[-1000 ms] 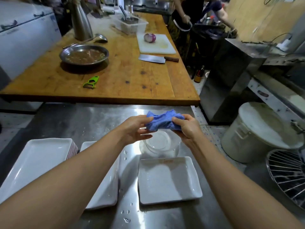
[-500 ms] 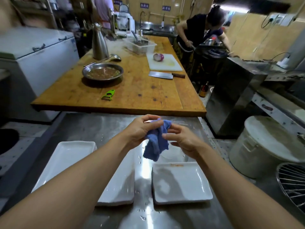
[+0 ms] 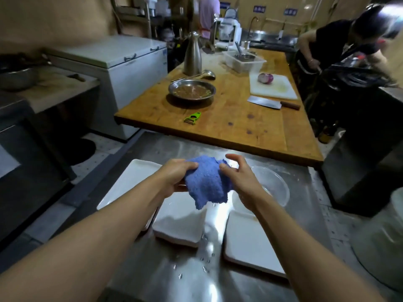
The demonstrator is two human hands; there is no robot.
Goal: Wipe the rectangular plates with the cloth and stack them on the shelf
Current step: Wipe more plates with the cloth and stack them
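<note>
Left hand (image 3: 176, 177) grips cloth (image 3: 207, 184); right hand (image 3: 239, 177) pinches its edge, other fingers spread. Cloth above plates (image 3: 250, 247) on counter (image 3: 165, 277), near wooden table edge.

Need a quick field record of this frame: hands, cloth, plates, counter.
left hand: grips the cloth's left side
right hand: pinches the cloth's right edge, other fingers spread
cloth: blue, crumpled, held above the plates
plates: white, rectangular, three positions on the counter, none being wiped yet
counter: steel, water drops between the plates
glass bowl: beyond the right plate
</note>
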